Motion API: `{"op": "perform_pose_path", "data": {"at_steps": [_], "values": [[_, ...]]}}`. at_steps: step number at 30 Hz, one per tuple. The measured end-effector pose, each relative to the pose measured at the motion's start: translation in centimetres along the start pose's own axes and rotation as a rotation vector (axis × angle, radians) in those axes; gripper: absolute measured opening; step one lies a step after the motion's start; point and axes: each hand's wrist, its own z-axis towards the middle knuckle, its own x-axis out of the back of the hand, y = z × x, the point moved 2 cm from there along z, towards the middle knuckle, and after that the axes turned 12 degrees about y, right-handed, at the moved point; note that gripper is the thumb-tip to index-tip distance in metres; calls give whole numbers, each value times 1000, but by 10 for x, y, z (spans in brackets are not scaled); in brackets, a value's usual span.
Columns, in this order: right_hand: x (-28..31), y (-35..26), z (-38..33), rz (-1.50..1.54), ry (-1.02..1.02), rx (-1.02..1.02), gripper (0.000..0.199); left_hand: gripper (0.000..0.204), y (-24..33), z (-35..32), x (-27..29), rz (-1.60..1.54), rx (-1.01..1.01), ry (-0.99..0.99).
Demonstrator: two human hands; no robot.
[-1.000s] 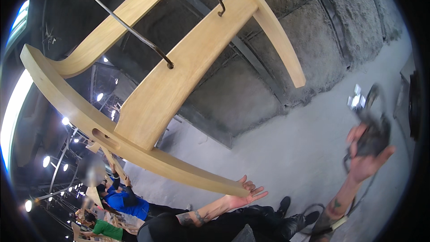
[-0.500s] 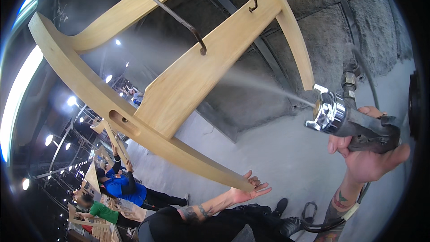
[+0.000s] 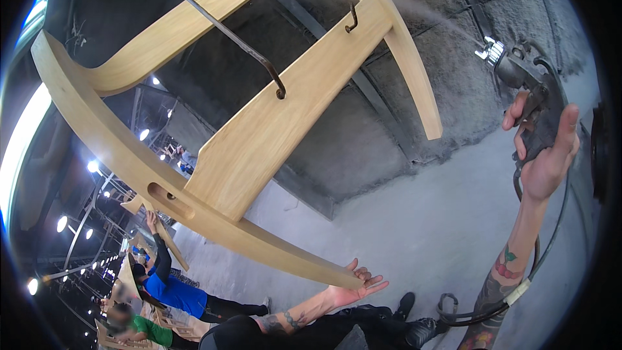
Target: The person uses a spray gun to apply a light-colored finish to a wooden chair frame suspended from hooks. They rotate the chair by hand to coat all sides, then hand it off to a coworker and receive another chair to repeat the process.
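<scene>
the right hand (image 3: pixel 544 159) is wrapping closed around a dark spray gun (image 3: pixel 534 84), thumb sticking up, and the metal nozzle is pointing leftward, with a thin mist (image 3: pixel 444 21) streaming toward the wooden frame's upper right part; whether it is landing there, i cannot tell. a hose (image 3: pixel 479 318) is running down along the forearm, where a pale band (image 3: pixel 518 292) is binding it, probably to stop it swinging loose. the left hand (image 3: pixel 350 291) is cupping the low end of the pale wooden frame (image 3: pixel 243 149), fingers spreading apart rather than clenching, seemingly to steady it. the frame is hanging in the air from two bent metal hooks (image 3: pixel 259 56), which are catching its broad cross panel and likely bearing the weight. beyond, a dusty grey wall (image 3: pixel 359 136) is standing behind, and a co-worker in blue (image 3: pixel 180 296) is holding up another wooden piece (image 3: pixel 170 241).
</scene>
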Motion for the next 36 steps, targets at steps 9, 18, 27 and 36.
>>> {"op": "perform_pose_path", "data": {"at_steps": [9, 18, 27, 36], "values": [[26, -12, -46, 247, -61, -40, 89, 64, 2, 0, 1, -38, -33, 128], [201, -48, -139, 161, 291, -280, 90, 68, 38, 18, 36, 139, -379, 345], [307, -72, -192, -457, 318, -620, 66, 68, 46, 24, 44, 162, -369, 281], [298, -123, -133, -24, 476, -514, 69, 70, 73, 23, 45, 224, -446, 295]]}}
